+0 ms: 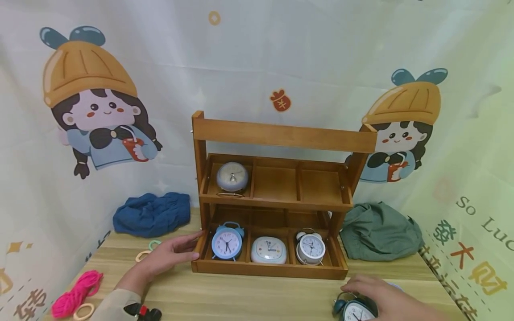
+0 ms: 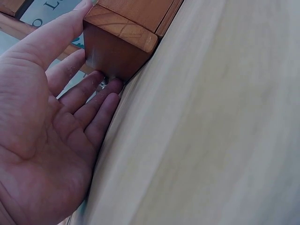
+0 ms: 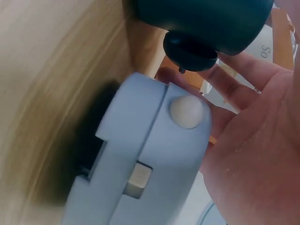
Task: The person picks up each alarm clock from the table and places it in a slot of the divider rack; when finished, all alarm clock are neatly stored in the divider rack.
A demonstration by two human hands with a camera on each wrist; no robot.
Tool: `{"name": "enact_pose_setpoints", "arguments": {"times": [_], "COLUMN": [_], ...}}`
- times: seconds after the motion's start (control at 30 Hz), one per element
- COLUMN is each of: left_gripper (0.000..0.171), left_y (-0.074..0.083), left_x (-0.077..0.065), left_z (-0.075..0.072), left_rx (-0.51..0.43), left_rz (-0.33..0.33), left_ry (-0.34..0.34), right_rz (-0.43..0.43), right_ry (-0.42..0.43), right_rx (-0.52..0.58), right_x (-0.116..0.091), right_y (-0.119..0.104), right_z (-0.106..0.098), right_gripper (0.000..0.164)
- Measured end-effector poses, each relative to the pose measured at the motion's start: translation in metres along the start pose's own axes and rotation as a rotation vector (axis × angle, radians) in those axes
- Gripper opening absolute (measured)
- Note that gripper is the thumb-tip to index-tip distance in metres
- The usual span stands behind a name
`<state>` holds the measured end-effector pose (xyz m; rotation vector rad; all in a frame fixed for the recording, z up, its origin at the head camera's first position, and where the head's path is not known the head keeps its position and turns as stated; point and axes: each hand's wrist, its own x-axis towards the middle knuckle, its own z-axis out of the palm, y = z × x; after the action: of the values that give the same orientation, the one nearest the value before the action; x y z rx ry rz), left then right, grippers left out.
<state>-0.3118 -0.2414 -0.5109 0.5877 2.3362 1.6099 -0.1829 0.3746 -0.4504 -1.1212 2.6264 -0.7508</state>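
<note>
Touches the lower left end of the wooden rack [image 1: 273, 270] with the left hand [image 1: 172, 254], fingers loosely straight, grasping nothing. Curls the right hand [image 1: 375, 292] round a dark green alarm clock [image 1: 357, 310] at the bench's [image 1: 241, 298] near right, just beside a pale blue clock [image 3: 140, 154]. Shows four more clocks [image 1: 268, 249] in the rack, three on the lower tier.

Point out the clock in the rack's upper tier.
It's the round lavender-grey clock, in the upper left compartment of the wooden rack. The blue twin-bell clock, pale squarish clock and white twin-bell clock stand below.
</note>
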Motion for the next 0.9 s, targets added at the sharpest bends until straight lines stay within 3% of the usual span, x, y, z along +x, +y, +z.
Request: {"name": "enact_pose_setpoints", "arguments": {"times": [0.1,0.23,0.5,0.9], "left_gripper": [0.073,0.073,0.073,0.074], "left_y": [0.000,0.000,0.000,0.001], "left_x": [0.001,0.001,0.002,0.000], "left_z": [0.000,0.000,0.000,0.000], "left_rx": [0.011,0.024,0.021,0.007], "left_rz": [-0.001,0.002,0.016,0.021], "left_ry": [0.004,0.005,0.002,-0.006], "right_rz": [-0.086,-0.139,-0.014,-0.148], "right_ry": [0.028,0.052,-0.025,-0.045], "right_rx": [-0.012,-0.039,-0.077,-0.168], "right_x": [-0.002,-0.003,-0.008,-0.007], "right_y": [0.004,0.005,0.002,0.012], "right_z": [0.004,0.007,0.007,0.012], "right_gripper": [0.062,0.062,0.061,0.065]}}
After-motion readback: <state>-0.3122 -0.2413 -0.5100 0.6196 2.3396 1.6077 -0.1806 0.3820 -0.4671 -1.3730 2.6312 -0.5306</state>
